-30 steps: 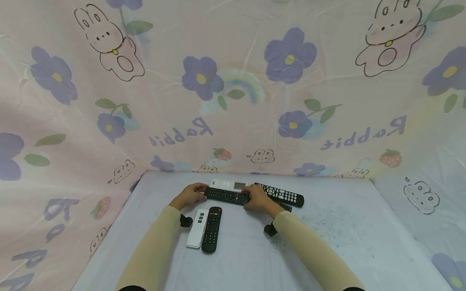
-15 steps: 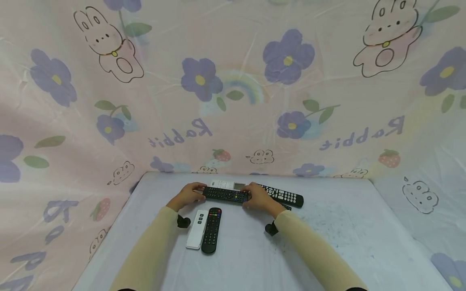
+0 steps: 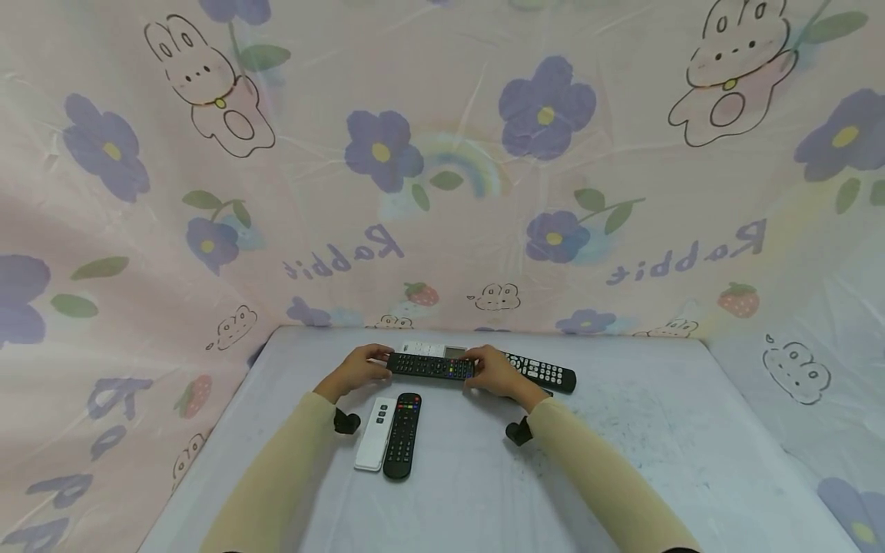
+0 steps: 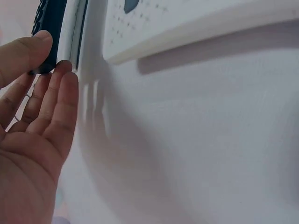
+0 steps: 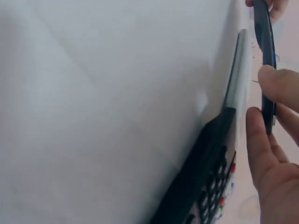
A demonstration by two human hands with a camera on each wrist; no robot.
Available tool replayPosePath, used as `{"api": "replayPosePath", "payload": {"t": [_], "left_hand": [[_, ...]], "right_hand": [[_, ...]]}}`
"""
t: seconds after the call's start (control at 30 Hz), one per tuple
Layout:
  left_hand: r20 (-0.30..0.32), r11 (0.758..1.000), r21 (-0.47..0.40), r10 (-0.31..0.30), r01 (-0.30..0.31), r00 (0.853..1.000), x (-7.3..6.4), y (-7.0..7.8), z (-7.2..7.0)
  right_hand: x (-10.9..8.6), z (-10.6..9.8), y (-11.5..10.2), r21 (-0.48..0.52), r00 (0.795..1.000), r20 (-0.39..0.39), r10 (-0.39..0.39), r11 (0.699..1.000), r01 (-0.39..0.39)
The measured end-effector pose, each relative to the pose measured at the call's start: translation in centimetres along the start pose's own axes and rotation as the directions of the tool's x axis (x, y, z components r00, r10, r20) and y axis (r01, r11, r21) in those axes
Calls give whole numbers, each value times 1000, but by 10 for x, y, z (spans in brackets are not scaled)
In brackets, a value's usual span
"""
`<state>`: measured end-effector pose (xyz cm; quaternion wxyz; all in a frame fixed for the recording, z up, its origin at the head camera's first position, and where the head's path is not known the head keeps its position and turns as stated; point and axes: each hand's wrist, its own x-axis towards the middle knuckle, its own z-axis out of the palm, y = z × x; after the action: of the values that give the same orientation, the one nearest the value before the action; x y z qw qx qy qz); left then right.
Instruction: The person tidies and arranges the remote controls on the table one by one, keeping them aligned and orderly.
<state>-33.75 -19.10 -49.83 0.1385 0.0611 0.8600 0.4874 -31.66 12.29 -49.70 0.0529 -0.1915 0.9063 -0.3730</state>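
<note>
Both hands hold a long black remote control (image 3: 430,366) level between them, one at each end. My left hand (image 3: 356,370) pinches its left end; in the left wrist view the thumb (image 4: 43,44) lies on the button side and the fingers behind. At the other end my right hand (image 3: 494,371) grips it between thumb and fingers, and the right wrist view shows this remote (image 5: 265,42) edge-on, with a gap between it and the remotes below. Behind it lies a white remote control with a small screen (image 3: 422,348), partly covered.
A black remote with white buttons (image 3: 546,374) lies right of the right hand, another dark remote mostly hidden under that wrist. Nearer on the white table (image 3: 470,476), a white remote (image 3: 376,434) and a black remote (image 3: 402,438) lie side by side. Patterned cloth walls (image 3: 456,230) surround the table.
The held remote's right end has come up, so it now lies more level. My right hand has risen slightly with it. The two nearer remotes have stayed in place.
</note>
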Motion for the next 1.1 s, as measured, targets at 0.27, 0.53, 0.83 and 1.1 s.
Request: {"api": "replayPosePath", "payload": {"t": [0.27,0.53,0.83,1.1], "left_hand": [[-1,999,33,19,-19,1000,0,-1,3],[-18,999,26,24,-23,1000,-14,9,7],[-50,1000,11,26,-25,998,-32,16,16],[-34,998,-51,24,-26,999,-47,20,17]], "right_hand": [[-7,-5,-3,44,999,-42,20,999,-18],[-13,-11,-3,52,997,-53,64,997,-61],[-15,-17,1,115,992,-18,122,986,-119],[-19,-19,1,190,994,-16,112,976,-107]]}}
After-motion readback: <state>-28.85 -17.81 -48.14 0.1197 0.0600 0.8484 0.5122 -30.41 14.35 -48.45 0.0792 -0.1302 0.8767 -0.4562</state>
